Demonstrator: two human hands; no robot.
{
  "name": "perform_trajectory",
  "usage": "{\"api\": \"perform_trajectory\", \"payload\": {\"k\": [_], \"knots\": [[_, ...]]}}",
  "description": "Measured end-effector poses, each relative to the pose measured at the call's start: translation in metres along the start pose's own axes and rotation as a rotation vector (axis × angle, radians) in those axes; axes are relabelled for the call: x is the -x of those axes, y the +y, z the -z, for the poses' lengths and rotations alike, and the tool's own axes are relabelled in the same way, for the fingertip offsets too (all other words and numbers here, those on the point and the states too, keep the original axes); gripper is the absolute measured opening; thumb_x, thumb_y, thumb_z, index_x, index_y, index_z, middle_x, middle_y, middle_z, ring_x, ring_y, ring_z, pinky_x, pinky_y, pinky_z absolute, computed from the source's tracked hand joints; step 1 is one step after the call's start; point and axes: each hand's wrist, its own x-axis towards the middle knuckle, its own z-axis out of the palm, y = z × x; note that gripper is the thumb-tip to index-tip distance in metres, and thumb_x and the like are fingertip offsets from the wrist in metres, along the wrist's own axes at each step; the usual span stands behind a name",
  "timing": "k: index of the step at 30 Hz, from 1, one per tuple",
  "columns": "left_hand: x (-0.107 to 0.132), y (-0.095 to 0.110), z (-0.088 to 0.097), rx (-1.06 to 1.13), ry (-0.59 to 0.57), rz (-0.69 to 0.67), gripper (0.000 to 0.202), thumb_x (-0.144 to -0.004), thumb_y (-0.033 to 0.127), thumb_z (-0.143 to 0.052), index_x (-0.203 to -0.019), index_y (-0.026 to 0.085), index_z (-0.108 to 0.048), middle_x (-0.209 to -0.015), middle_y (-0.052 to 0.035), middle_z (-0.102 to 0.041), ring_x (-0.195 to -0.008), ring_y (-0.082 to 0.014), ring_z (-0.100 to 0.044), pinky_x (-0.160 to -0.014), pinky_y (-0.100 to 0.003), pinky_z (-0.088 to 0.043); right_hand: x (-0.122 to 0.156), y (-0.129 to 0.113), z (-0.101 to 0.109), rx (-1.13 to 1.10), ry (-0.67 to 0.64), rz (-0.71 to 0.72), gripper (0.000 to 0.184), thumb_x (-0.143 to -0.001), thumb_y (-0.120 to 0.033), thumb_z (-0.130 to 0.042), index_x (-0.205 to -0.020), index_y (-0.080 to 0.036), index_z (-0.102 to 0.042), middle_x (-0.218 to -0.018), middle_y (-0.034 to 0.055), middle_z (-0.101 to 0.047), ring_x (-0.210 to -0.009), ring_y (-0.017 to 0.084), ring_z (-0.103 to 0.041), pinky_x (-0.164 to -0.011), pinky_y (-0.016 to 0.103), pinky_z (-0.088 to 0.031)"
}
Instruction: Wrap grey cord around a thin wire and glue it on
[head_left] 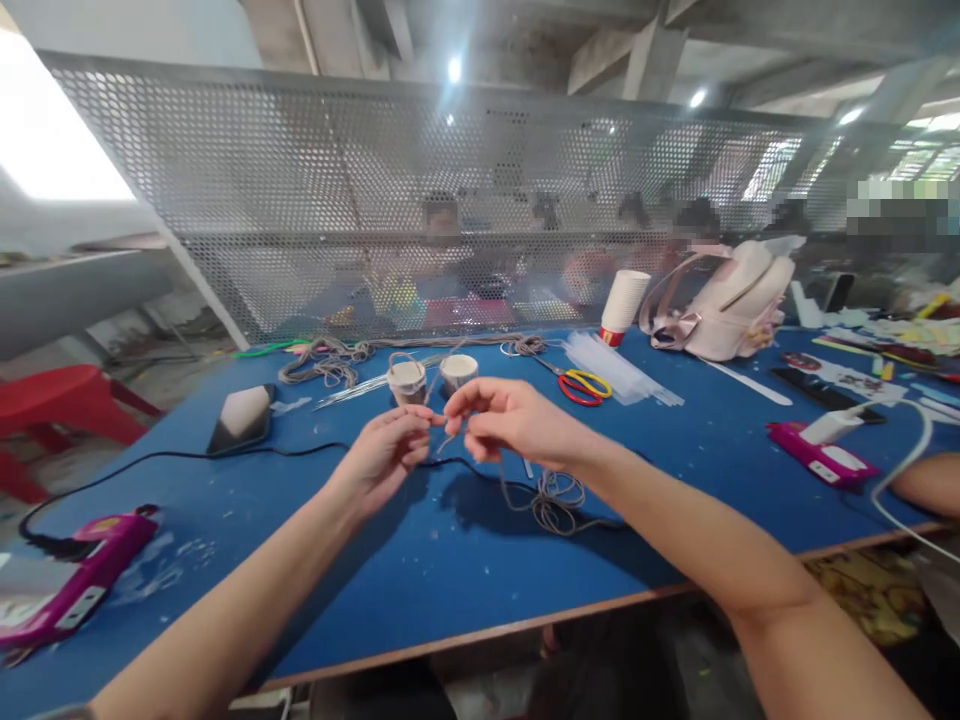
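Note:
My left hand (386, 452) and my right hand (506, 420) meet above the blue table (420, 570), both pinched on a thin grey cord (551, 497). The cord runs down from my fingers to a loose tangle lying on the table under my right forearm. Two small paper cups (431, 378) wrapped with cord stand just behind my hands.
Red and yellow scissors (581, 385), a stack of paper cups (622, 305), clear sticks (619, 370) and a pink bag (731, 300) lie at the back right. Pink glue guns sit at left (79, 585) and right (821, 455). A phone (241, 415), black cable and perforated metal screen (375, 200) are also there.

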Motion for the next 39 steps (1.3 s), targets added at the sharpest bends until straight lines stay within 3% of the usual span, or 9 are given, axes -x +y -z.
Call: {"api": "perform_trajectory", "payload": {"k": [5, 13, 16, 22, 28, 31, 34, 39], "knots": [[0.001, -0.012, 0.004, 0.058, -0.058, 0.081, 0.012, -0.066, 0.024, -0.063, -0.066, 0.012, -0.060, -0.055, 0.0033, -0.047, -0.044, -0.0048, -0.034, -0.038, -0.017, -0.025, -0.032, 0.046, -0.009, 0.009, 0.068, -0.014, 0.021, -0.065, -0.004, -0.043, -0.078, -0.018, -0.051, -0.061, -0.0045, -0.056, -0.045, 0.007, -0.050, -0.044, 0.020, -0.039], [-0.001, -0.032, 0.018, 0.023, -0.032, 0.170, 0.028, -0.059, 0.028, -0.077, -0.066, 0.015, -0.054, -0.051, 0.0060, -0.050, -0.036, -0.0003, -0.025, -0.037, -0.017, -0.011, -0.031, 0.085, -0.002, 0.179, 0.075, -0.149, 0.022, -0.066, -0.004, -0.044, -0.081, -0.020, -0.050, -0.046, -0.0078, -0.052, -0.041, 0.008, -0.044, -0.044, 0.019, -0.034], [0.002, -0.034, 0.023, -0.001, -0.014, 0.190, 0.026, -0.063, 0.030, -0.076, -0.070, 0.015, -0.055, -0.050, 0.0084, -0.045, -0.037, -0.0005, -0.024, -0.038, -0.017, -0.013, -0.029, 0.089, -0.004, 0.205, 0.085, -0.168, 0.023, -0.067, -0.004, -0.044, -0.082, -0.019, -0.051, -0.047, -0.0073, -0.051, -0.045, 0.009, -0.046, -0.048, 0.020, -0.036], [0.009, -0.037, 0.023, -0.031, -0.040, 0.180, 0.027, -0.058, 0.022, -0.078, -0.068, 0.016, -0.053, -0.055, 0.0057, -0.052, -0.042, -0.0026, -0.034, -0.039, -0.017, -0.020, -0.022, 0.083, -0.011, 0.105, 0.055, -0.143, 0.021, -0.069, -0.005, -0.043, -0.083, -0.019, -0.048, -0.052, -0.0063, -0.054, -0.047, 0.008, -0.044, -0.050, 0.020, -0.035], [0.011, -0.036, 0.021, -0.037, -0.036, 0.184, 0.029, -0.056, 0.024, -0.079, -0.063, 0.016, -0.052, -0.050, 0.0059, -0.051, -0.037, -0.0010, -0.028, -0.037, -0.017, -0.014, -0.019, 0.080, -0.011, 0.071, 0.095, -0.176, 0.021, -0.067, -0.006, -0.043, -0.082, -0.019, -0.047, -0.049, -0.0072, -0.051, -0.044, 0.008, -0.041, -0.047, 0.020, -0.033], [0.008, -0.036, 0.023, -0.034, -0.024, 0.201, 0.030, -0.054, 0.026, -0.081, -0.064, 0.016, -0.055, -0.046, 0.0079, -0.046, -0.036, -0.0010, -0.026, -0.036, -0.017, -0.014, -0.018, 0.081, -0.010, 0.206, 0.136, -0.140, 0.019, -0.068, -0.007, -0.046, -0.082, -0.018, -0.053, -0.059, -0.0051, -0.053, -0.046, 0.006, -0.039, -0.047, 0.020, -0.034], [0.007, -0.037, 0.023, -0.032, -0.021, 0.218, 0.029, -0.053, 0.029, -0.081, -0.064, 0.016, -0.057, -0.040, 0.0102, -0.040, -0.034, -0.0012, -0.024, -0.035, -0.017, -0.014, -0.017, 0.082, -0.011, 0.462, 0.145, -0.015, 0.015, -0.072, -0.013, -0.055, -0.084, -0.016, -0.062, -0.077, -0.0003, -0.059, -0.056, 0.007, -0.044, -0.053, 0.021, -0.037], [0.009, -0.038, 0.022, -0.061, 0.024, 0.191, 0.029, -0.053, 0.031, -0.080, -0.063, 0.015, -0.058, -0.043, 0.0092, -0.042, -0.035, -0.0013, -0.026, -0.036, -0.017, -0.014, -0.015, 0.088, -0.010, 0.660, 0.127, 0.112, 0.012, -0.079, -0.020, -0.059, -0.083, -0.018, -0.070, -0.073, 0.0003, -0.060, -0.065, 0.011, -0.052, -0.062, 0.023, -0.040]]}}
